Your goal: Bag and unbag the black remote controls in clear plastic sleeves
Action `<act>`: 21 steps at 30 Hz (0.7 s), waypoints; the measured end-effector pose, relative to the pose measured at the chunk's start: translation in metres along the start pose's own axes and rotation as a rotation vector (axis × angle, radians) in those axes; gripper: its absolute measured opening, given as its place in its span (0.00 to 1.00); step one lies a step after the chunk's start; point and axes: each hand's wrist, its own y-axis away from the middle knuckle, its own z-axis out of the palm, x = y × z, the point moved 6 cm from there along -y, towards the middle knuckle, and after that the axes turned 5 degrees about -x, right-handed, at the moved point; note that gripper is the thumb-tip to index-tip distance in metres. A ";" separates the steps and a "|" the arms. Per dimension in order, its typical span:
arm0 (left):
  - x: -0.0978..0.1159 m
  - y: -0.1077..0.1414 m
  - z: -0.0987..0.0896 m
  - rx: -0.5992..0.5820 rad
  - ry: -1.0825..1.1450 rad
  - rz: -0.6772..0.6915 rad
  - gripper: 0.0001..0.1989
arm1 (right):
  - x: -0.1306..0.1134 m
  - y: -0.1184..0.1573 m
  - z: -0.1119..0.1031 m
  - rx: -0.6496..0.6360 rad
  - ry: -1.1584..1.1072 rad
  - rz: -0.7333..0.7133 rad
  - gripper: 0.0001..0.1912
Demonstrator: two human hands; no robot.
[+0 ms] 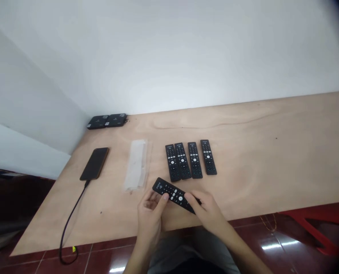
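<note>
The left hand [150, 213] pinches a black remote control [172, 195] between thumb and fingers near the surface's [260, 171] front edge; the right hand [207, 211] grips its other end, just below four remotes [194, 160] lying side by side.

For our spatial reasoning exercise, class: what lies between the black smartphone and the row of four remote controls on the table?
A translucent plastic sleeve lies flat there on the plywood tabletop, as the head view shows.
</note>
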 end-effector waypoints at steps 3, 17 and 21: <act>0.003 0.002 0.002 0.026 0.023 -0.026 0.27 | -0.009 0.001 0.014 -0.005 -0.003 -0.047 0.25; 0.068 -0.130 0.011 -0.164 -0.855 0.274 0.24 | 0.007 -0.041 -0.032 0.125 0.872 -0.247 0.27; 0.057 -0.150 0.021 -0.128 -0.941 0.282 0.21 | 0.013 -0.039 -0.037 0.115 0.866 -0.247 0.25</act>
